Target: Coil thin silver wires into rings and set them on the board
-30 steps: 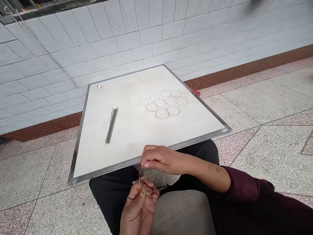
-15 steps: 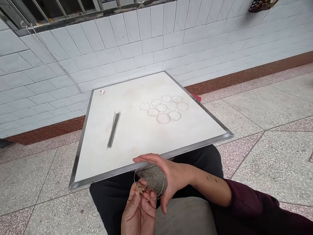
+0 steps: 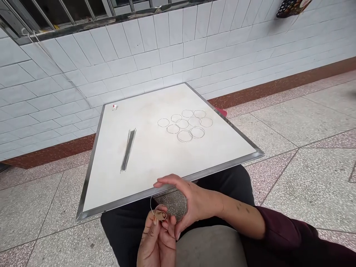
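Note:
A thin wire ring (image 3: 185, 207) is held below the table's near edge, over the lap. My left hand (image 3: 160, 241), palm up, has its fingers closed on the ring's lower left side. A tan, curled piece like tape or paper (image 3: 160, 215) sits at these fingertips; whether it is wrapped on a finger, I cannot tell. My right hand (image 3: 196, 202) curves in a C round the ring's right side, fingers over its top and thumb low beside my left fingers. Part of the ring is hidden behind both hands.
On the white table (image 3: 144, 155) with a metal rim lie several overlapping wire rings (image 3: 184, 136) right of centre. A bundle of straight wires (image 3: 128, 150) lies to the left. A small white-and-red object (image 3: 115, 107) sits at the far left corner. Behind stands a tiled wall (image 3: 167, 48).
My right thumb has moved up and left, closer to my left fingers. The tan piece has turned slightly in my left hand. The view has shifted a little.

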The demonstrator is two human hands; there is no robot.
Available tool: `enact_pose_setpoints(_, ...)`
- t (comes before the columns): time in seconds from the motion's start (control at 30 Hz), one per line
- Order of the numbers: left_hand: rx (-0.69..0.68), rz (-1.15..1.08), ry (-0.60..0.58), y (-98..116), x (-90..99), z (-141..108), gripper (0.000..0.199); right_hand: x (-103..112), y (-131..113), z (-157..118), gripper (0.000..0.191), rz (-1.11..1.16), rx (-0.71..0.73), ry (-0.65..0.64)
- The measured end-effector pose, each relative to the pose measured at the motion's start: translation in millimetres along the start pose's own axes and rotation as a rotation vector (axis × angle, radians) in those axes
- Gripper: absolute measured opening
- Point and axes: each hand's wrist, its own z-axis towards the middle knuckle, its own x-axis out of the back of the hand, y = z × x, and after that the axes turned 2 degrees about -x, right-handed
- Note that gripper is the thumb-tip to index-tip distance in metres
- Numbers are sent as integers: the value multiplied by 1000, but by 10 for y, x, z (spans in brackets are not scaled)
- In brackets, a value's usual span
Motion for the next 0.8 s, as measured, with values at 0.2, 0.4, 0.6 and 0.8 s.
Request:
enact_pose_setpoints(0.2,35,21,-47,-6,-12,17,14,48,70,17,113,77,-35,-62)
enact_pose_setpoints(0.4,59,46,-85,-1,-24,13,8,78,117,7,102,123,-13,-34)
enact_pose_setpoints(0.6,68,133,-163,26,-154,-10,11,92,136,-35,99,123,-60,-9)
enact_pose_setpoints(0.8,77,182,-169,3,-174,-30,11,105,160,-65,96,126,-63,-9)
